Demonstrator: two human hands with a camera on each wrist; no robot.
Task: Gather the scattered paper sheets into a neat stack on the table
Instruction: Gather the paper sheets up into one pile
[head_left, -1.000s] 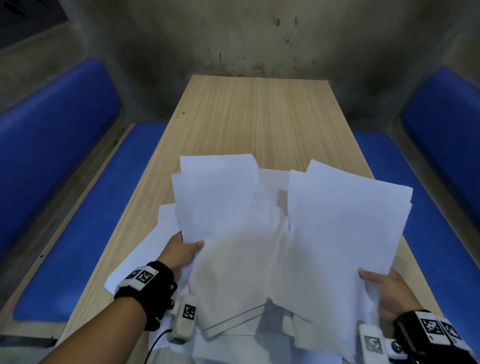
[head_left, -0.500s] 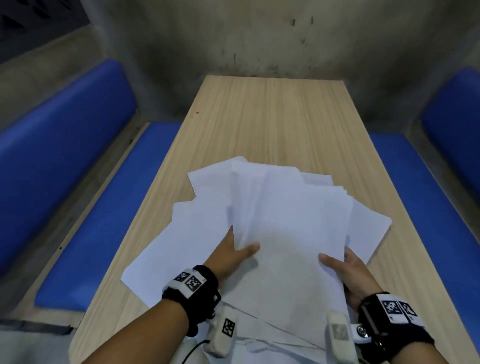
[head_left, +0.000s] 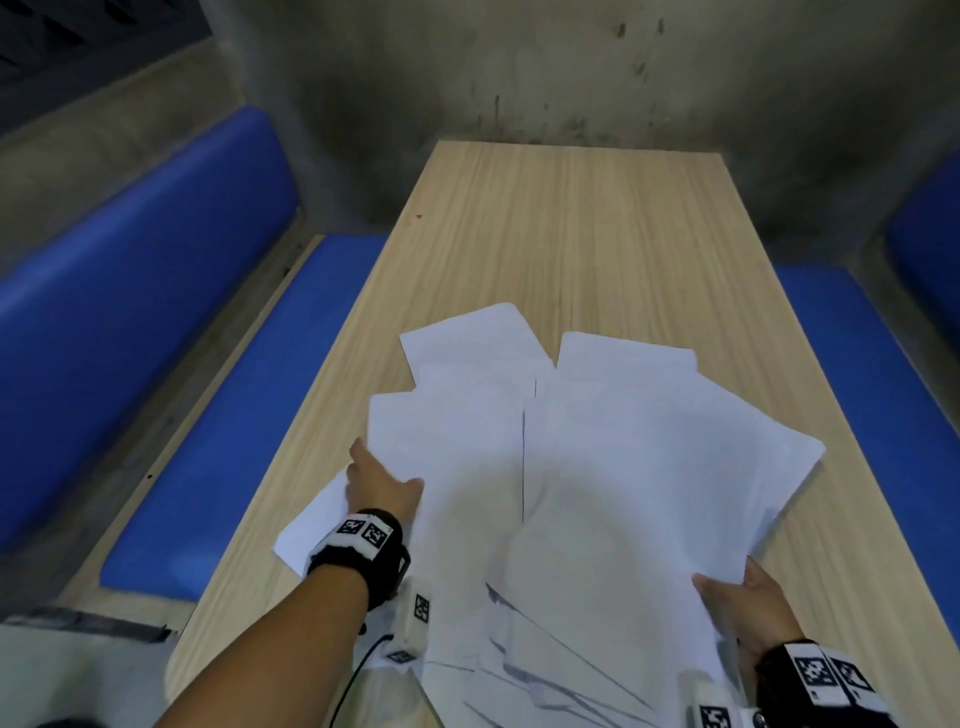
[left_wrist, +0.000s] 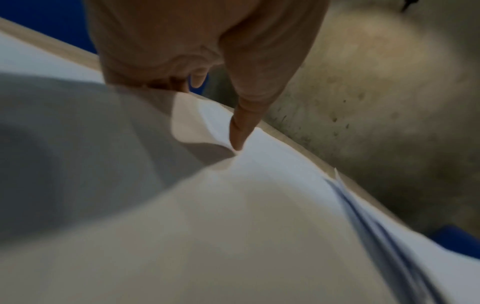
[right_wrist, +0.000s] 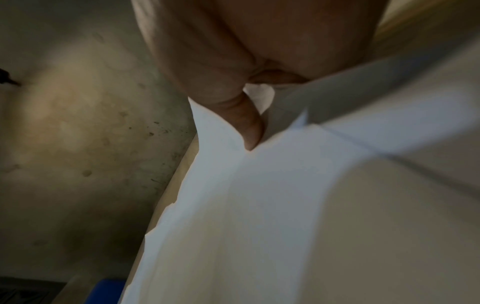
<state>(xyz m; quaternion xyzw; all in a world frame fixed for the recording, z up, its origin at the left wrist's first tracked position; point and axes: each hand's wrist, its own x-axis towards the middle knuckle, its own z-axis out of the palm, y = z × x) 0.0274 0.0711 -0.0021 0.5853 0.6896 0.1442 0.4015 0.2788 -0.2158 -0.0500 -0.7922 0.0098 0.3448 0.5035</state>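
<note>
Both hands are pinching paper. My left hand has its thumb on top and fingers under the left bundle of sheets, at about 9 o'clock of the pile. My right hand grips the right bundle the same way at 4 o'clock. Both bundles are fanned and overlap along a seam mid-pile, lifted at the near end over the bench.

Risks:
- The thumb only dents the top sheet, so lower sheets may slide out if I tilt more.
- A loose sheet at 8 o'clock lies under my left wrist, outside either grip, and could get missed or pushed off the bench edge.
- The right corners sit close to the bench's 3 o'clock edge, so a fast sweep could spill them.
- Fanned edges may crease if I force the bundles together.
</note>
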